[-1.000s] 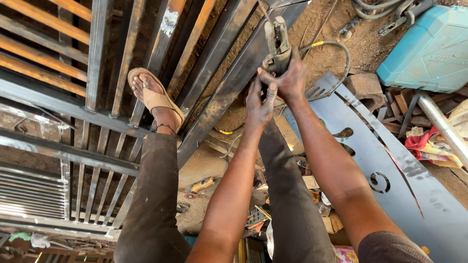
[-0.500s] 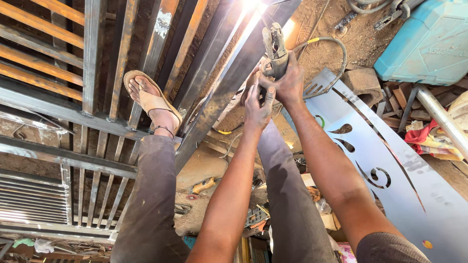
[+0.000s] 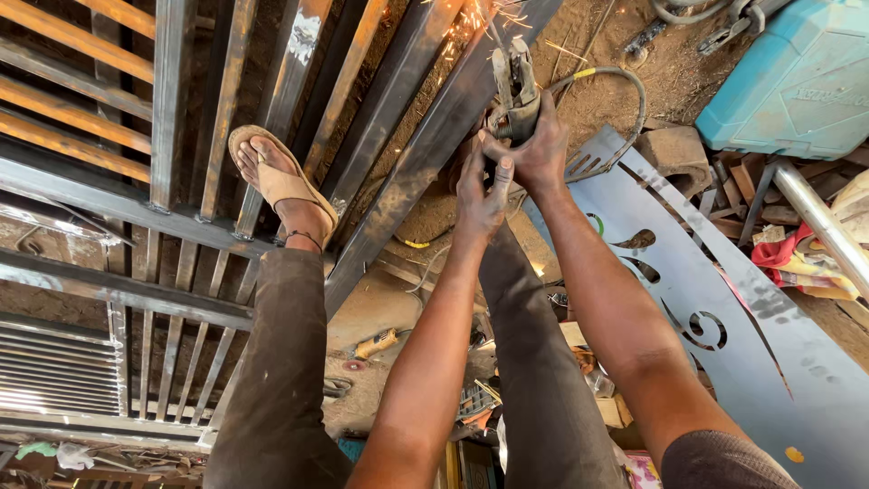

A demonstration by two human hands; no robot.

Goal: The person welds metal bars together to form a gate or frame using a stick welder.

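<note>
Across the far-left ground lies a metal gate frame (image 3: 272, 136), its long steel bar (image 3: 425, 154) running from near-left up to far-right, with a sandalled foot (image 3: 281, 186) planted on the slats and a cut steel sheet (image 3: 724, 335) to the right. At the bar's far end the angle grinder (image 3: 514, 86) sits upright, sparks flying off its far tip, cord looping right. Both arms reach straight out: right hand (image 3: 539, 149) fingers clenched round the grinder body, left hand (image 3: 480, 195) just nearer, fingers gripping its lower part.
</note>
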